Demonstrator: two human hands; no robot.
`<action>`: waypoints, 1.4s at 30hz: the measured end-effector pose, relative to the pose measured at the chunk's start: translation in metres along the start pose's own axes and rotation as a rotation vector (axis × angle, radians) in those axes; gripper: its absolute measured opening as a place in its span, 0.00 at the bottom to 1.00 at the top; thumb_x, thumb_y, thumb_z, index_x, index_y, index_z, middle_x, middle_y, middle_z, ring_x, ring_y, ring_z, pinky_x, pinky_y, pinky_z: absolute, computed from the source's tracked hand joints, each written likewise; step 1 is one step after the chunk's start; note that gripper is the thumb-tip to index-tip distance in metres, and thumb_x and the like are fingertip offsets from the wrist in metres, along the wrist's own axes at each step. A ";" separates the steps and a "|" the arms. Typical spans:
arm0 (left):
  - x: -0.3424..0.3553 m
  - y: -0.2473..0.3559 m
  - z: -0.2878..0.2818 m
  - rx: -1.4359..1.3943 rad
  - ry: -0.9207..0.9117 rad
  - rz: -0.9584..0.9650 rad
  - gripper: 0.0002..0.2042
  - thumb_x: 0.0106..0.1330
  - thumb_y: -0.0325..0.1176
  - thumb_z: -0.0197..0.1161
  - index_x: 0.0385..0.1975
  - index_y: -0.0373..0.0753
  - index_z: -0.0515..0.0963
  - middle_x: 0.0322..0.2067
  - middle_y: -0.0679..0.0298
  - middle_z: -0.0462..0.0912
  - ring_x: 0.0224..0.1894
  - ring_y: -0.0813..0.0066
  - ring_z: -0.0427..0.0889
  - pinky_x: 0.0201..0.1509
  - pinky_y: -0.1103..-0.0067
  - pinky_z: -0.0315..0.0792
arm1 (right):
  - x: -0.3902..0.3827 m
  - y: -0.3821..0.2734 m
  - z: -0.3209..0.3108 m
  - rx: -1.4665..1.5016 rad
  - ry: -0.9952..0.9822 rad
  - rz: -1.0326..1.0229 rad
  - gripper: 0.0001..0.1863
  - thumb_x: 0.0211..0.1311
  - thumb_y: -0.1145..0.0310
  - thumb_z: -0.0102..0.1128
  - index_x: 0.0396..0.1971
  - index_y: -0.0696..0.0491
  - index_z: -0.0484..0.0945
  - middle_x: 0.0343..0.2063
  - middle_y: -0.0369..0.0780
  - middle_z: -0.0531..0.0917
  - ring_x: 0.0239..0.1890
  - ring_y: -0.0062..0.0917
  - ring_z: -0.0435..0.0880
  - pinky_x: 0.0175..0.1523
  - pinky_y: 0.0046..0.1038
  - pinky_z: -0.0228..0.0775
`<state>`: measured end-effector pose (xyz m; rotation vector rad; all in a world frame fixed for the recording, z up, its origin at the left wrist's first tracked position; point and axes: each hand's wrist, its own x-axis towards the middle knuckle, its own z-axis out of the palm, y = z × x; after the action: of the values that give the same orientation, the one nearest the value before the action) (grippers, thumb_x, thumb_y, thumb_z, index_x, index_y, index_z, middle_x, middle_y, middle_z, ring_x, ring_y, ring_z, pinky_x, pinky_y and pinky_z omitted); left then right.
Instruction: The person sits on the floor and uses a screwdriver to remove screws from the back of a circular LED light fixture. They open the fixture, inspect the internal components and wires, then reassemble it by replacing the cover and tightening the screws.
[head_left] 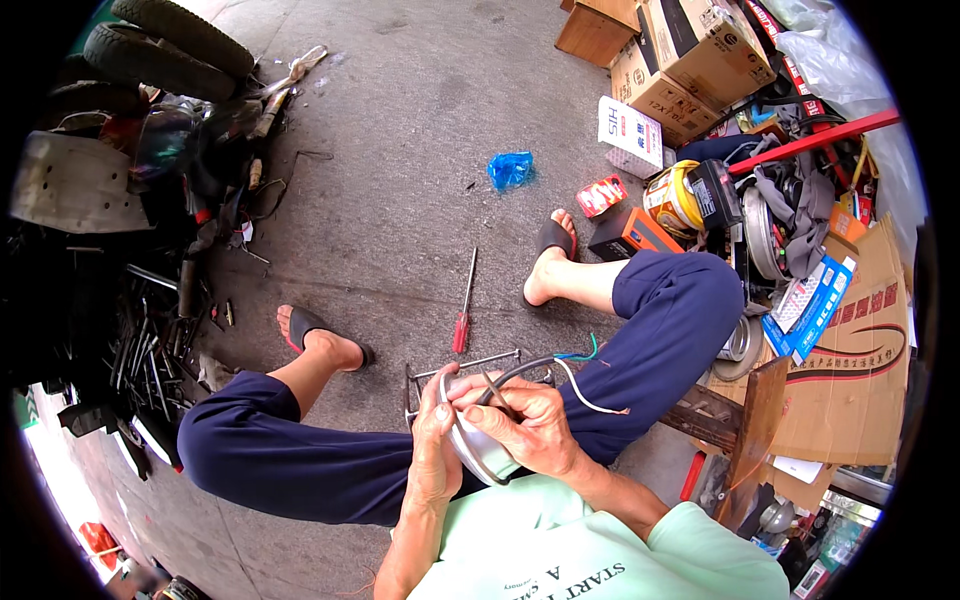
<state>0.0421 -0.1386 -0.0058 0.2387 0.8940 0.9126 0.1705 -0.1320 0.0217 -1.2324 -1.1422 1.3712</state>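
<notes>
Sitting with knees apart, I have both hands together above my lap. My left hand point(434, 432) is closed around the rim of a pale, rounded object point(478, 445) with a grey edge; its kind is unclear. With bent fingers my right hand point(530, 428) grips a dark grey cable point(522, 368), which loops through the fingers. Past the right hand the cable splits into bare-ended wires: a green-blue one point(585, 355) and a white one point(588, 400). Just beyond the hands shows a thin metal frame point(490, 357), partly hidden by them.
A red-handled screwdriver point(462, 328) lies on the concrete floor, with a crumpled blue plastic bag point(511, 170) farther off. Metal tools and parts point(150, 340) heap up at left below tyres point(170, 60). Cardboard boxes point(690, 70), a yellow tub point(672, 200) and flattened cardboard point(850, 360) crowd the right.
</notes>
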 end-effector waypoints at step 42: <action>0.010 0.023 -0.016 0.237 0.056 0.022 0.28 0.48 0.33 0.64 0.50 0.31 0.68 0.41 0.61 0.76 0.43 0.75 0.74 0.50 0.77 0.66 | 0.024 0.051 -0.040 0.576 0.114 0.545 0.18 0.53 0.60 0.63 0.35 0.60 0.77 0.26 0.35 0.80 0.28 0.16 0.77 0.35 0.18 0.68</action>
<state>0.0199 -0.1192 -0.0094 0.4293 1.0543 0.8364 0.2065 -0.1130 -0.0339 -1.2023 -0.2796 1.8341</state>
